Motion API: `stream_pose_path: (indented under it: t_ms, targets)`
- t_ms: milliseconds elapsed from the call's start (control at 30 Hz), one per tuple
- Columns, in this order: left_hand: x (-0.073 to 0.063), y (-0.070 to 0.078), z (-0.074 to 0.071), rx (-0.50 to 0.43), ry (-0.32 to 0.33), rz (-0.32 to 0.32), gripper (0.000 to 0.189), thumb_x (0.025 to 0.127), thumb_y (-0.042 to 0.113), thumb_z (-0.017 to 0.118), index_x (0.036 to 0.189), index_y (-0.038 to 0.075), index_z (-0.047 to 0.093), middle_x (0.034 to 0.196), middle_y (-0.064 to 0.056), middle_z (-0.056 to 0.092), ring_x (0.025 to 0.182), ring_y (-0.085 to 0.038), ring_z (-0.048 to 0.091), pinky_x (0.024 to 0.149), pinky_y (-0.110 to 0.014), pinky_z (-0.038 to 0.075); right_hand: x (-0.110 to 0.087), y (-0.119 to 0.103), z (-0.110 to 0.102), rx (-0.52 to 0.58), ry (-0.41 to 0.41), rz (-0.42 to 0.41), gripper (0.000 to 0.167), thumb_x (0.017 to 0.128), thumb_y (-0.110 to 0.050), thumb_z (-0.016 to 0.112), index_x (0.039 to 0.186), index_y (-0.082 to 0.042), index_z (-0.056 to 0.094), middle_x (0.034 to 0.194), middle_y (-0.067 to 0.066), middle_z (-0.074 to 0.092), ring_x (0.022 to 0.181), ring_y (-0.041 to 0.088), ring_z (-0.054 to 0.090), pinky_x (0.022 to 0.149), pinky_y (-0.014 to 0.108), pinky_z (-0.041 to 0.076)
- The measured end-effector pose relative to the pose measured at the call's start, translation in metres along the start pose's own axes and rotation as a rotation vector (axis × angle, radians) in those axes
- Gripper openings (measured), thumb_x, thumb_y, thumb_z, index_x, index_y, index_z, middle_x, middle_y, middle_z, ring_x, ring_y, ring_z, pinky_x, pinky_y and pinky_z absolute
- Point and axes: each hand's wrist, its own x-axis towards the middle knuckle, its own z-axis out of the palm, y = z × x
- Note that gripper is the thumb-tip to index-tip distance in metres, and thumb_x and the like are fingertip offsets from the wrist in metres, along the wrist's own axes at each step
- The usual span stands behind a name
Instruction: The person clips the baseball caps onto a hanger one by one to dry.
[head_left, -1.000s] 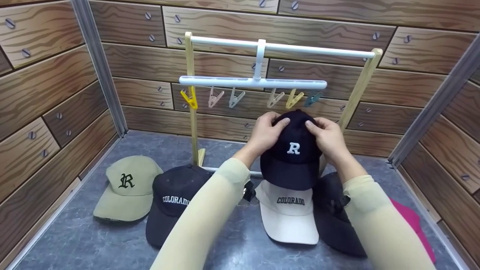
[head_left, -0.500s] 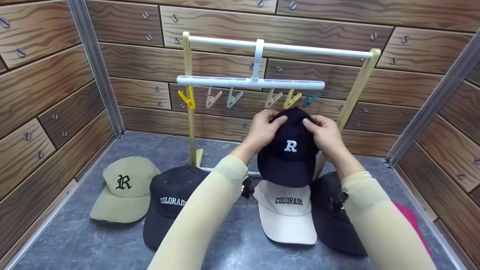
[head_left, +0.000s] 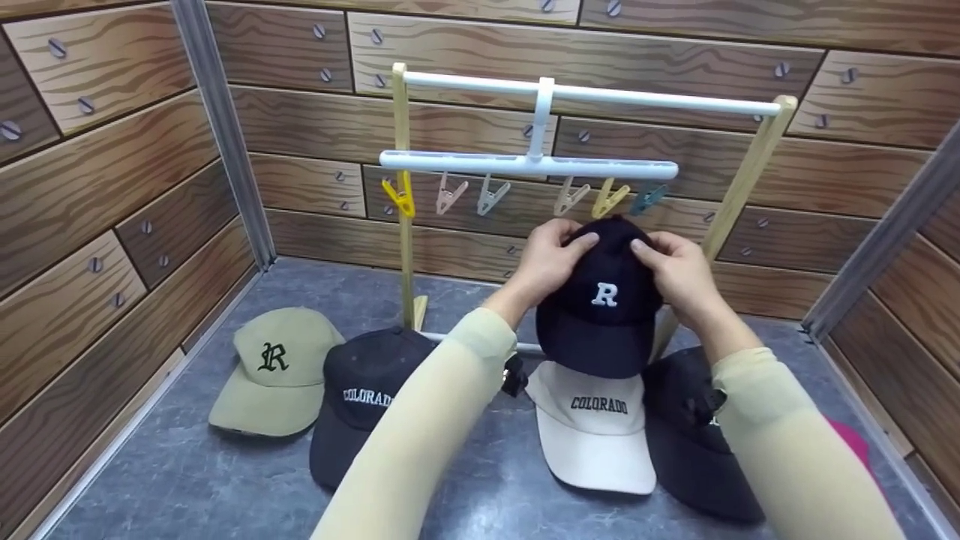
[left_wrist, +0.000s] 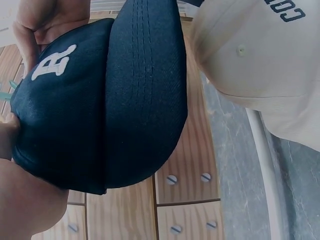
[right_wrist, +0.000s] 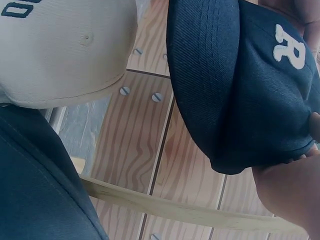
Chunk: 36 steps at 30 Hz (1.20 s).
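A dark navy baseball cap [head_left: 600,322] with a white letter R is held up in front of the rack, brim down. My left hand [head_left: 551,259] pinches the upper left of its crown, thumb in front and fingers behind. On the opposite side my right hand [head_left: 679,274] grips the crown the same way. Just above the cap's top hang the yellow clip [head_left: 610,199] and the teal clip [head_left: 649,199] of a white hanger [head_left: 480,162]. In the left wrist view the cap's brim [left_wrist: 145,100] faces the camera; the fingers behind the crown are mostly hidden.
The hanger hooks over the white bar [head_left: 637,96] of a wooden-post rack. On the grey table [head_left: 255,487] lie an olive cap [head_left: 289,367], a black Colorado cap [head_left: 367,420], a cream Colorado cap [head_left: 592,442], another dark cap [head_left: 690,465] and a pink item [head_left: 855,442], partly hidden.
The head view has shifted, so everything sits further right in the picture. The cap has risen very slightly towards the clips; both hands keep the same grip on it.
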Motion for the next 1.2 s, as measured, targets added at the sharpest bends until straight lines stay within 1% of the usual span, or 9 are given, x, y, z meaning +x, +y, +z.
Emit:
stream_pose_path:
  t_ms: [133, 333, 533, 667, 767, 933, 1033, 1100, 1200]
  targets:
    - [0.000, -0.001, 0.003, -0.019, 0.000, -0.003, 0.020, 0.108, 0.021, 0.077, 0.109, 0.001, 0.076, 0.099, -0.002, 0.075, 0.090, -0.011, 0.066, 0.086, -0.024, 0.053, -0.001, 0.000, -0.002, 0.009, -0.002, -0.005, 0.037, 0.112, -0.027, 0.069, 0.124, 0.009, 0.070, 0.090, -0.011, 0.072, 0.082, 0.006, 0.069, 0.074, 0.023, 0.058]
    - [0.000, -0.002, 0.003, -0.075, -0.027, 0.006, 0.019, 0.109, 0.019, 0.075, 0.109, 0.000, 0.075, 0.095, 0.000, 0.074, 0.087, -0.009, 0.066, 0.082, -0.022, 0.054, -0.004, -0.001, -0.004, 0.020, -0.030, -0.013, 0.033, 0.112, -0.029, 0.070, 0.119, 0.003, 0.072, 0.092, -0.008, 0.073, 0.084, 0.009, 0.070, 0.075, 0.025, 0.059]
    - [-0.002, -0.002, 0.004, -0.141, -0.051, -0.001, 0.017, 0.109, 0.015, 0.075, 0.109, -0.001, 0.074, 0.095, -0.001, 0.075, 0.085, -0.009, 0.067, 0.080, -0.022, 0.054, -0.004, 0.000, -0.007, 0.034, -0.059, -0.012, 0.035, 0.111, -0.031, 0.071, 0.122, 0.002, 0.071, 0.095, -0.007, 0.073, 0.088, 0.010, 0.070, 0.078, 0.025, 0.059]
    - [-0.002, -0.003, 0.004, -0.180, -0.049, -0.015, 0.016, 0.108, 0.014, 0.075, 0.109, -0.002, 0.074, 0.096, -0.002, 0.075, 0.084, -0.010, 0.067, 0.079, -0.023, 0.055, 0.001, 0.000, -0.008, 0.001, -0.049, -0.011, 0.043, 0.111, -0.035, 0.071, 0.129, 0.004, 0.069, 0.099, -0.007, 0.072, 0.091, 0.008, 0.069, 0.080, 0.023, 0.058]
    - [-0.003, -0.003, 0.003, -0.203, -0.036, -0.021, 0.015, 0.108, 0.013, 0.075, 0.108, -0.002, 0.074, 0.096, -0.002, 0.075, 0.084, -0.009, 0.067, 0.079, -0.023, 0.056, 0.006, -0.001, -0.007, -0.047, -0.038, -0.007, 0.054, 0.111, -0.040, 0.070, 0.137, 0.007, 0.066, 0.107, -0.004, 0.071, 0.095, 0.008, 0.068, 0.083, 0.022, 0.057]
    - [-0.003, -0.003, 0.001, -0.219, -0.034, -0.021, 0.014, 0.108, 0.012, 0.075, 0.107, -0.002, 0.073, 0.095, -0.001, 0.075, 0.083, -0.009, 0.067, 0.079, -0.023, 0.056, 0.014, -0.007, -0.007, -0.113, -0.023, 0.023, 0.069, 0.112, -0.048, 0.065, 0.151, 0.007, 0.057, 0.133, 0.014, 0.065, 0.108, 0.013, 0.064, 0.093, 0.022, 0.053]
    - [-0.005, -0.003, 0.001, -0.207, -0.035, -0.015, 0.014, 0.108, 0.012, 0.075, 0.106, -0.001, 0.073, 0.094, -0.001, 0.075, 0.083, -0.010, 0.067, 0.079, -0.023, 0.055, 0.017, -0.012, -0.006, -0.118, -0.003, 0.037, 0.073, 0.112, -0.050, 0.064, 0.157, 0.006, 0.052, 0.145, 0.020, 0.061, 0.118, 0.015, 0.060, 0.100, 0.024, 0.049]
    - [-0.006, -0.004, 0.002, -0.200, -0.032, -0.013, 0.014, 0.108, 0.013, 0.076, 0.105, -0.001, 0.073, 0.094, -0.001, 0.075, 0.083, -0.009, 0.067, 0.079, -0.023, 0.055, 0.019, -0.016, -0.005, -0.096, 0.011, 0.044, 0.074, 0.112, -0.050, 0.064, 0.159, 0.005, 0.050, 0.147, 0.020, 0.061, 0.120, 0.015, 0.060, 0.102, 0.025, 0.048]
    - [-0.007, -0.005, 0.003, -0.188, -0.040, -0.008, 0.014, 0.108, 0.013, 0.076, 0.104, 0.000, 0.074, 0.093, 0.000, 0.074, 0.083, -0.009, 0.066, 0.079, -0.023, 0.054, 0.020, -0.022, -0.004, -0.045, 0.036, 0.054, 0.076, 0.111, -0.048, 0.065, 0.159, 0.007, 0.047, 0.138, 0.014, 0.066, 0.114, 0.010, 0.066, 0.099, 0.023, 0.052]
